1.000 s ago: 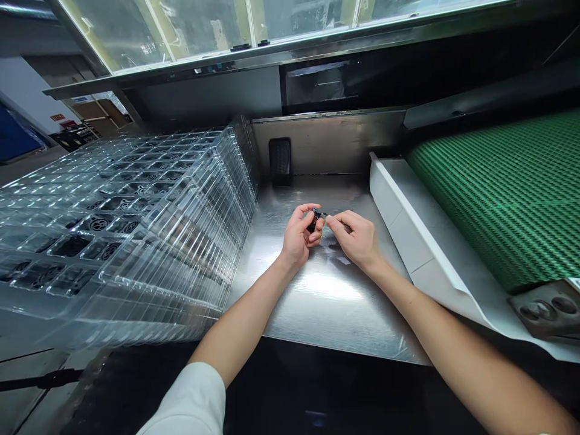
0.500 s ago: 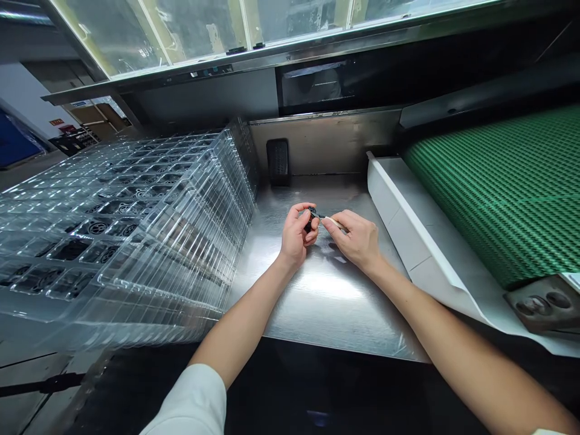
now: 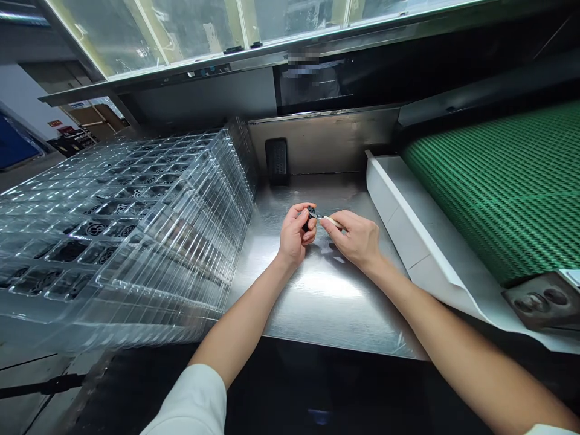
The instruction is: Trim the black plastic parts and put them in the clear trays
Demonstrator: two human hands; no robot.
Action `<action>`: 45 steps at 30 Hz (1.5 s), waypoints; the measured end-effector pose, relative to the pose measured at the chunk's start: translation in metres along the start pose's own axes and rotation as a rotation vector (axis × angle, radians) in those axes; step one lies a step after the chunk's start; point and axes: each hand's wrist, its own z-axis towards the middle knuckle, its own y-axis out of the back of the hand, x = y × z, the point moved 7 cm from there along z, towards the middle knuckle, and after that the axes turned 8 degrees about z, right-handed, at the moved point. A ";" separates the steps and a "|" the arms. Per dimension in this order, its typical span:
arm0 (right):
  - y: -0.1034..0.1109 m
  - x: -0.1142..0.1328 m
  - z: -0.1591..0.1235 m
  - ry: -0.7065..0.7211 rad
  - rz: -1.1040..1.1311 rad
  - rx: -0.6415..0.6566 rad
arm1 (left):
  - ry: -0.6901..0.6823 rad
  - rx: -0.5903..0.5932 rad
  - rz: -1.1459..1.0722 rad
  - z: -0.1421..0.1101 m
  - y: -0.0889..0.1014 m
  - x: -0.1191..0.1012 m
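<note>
Worktop [image 3: 339,323]: brushed metal, bright with reflected light beneath the hands.
Back wall [image 3: 333,145]: upright metal panel, with a small black container [image 3: 277,158] standing against it near the left end.
Overhead: glazed panels [image 3: 290,24] in a metal frame, above a dark glossy panel [image 3: 312,84].
Left side: tall stack of clear plastic trays [image 3: 181,241], its top pockets holding dark pieces [image 3: 96,228], some round and spoked.
Right side: white guard [image 3: 408,226] along the worktop, then a green conveyor belt [image 3: 507,193] with a textured surface; a metal block [image 3: 539,301] sits at its near end.
Left hand [image 3: 293,234]: raised over the worktop, thumb and fingers clamped on a small black part [image 3: 310,211].
Right hand [image 3: 356,238]: just beside the left, thumb and fingers together on a pale-handled tool [image 3: 333,222].
Tool tip [image 3: 319,216]: thin, pointing left, right at the black part; too small to tell whether they touch.
Sleeves: light-coloured, the left one [image 3: 193,396] ending above the elbow.
</note>
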 end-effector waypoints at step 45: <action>-0.011 -0.015 -0.001 -0.303 0.402 0.018 | 0.114 0.008 0.029 -0.003 -0.012 0.019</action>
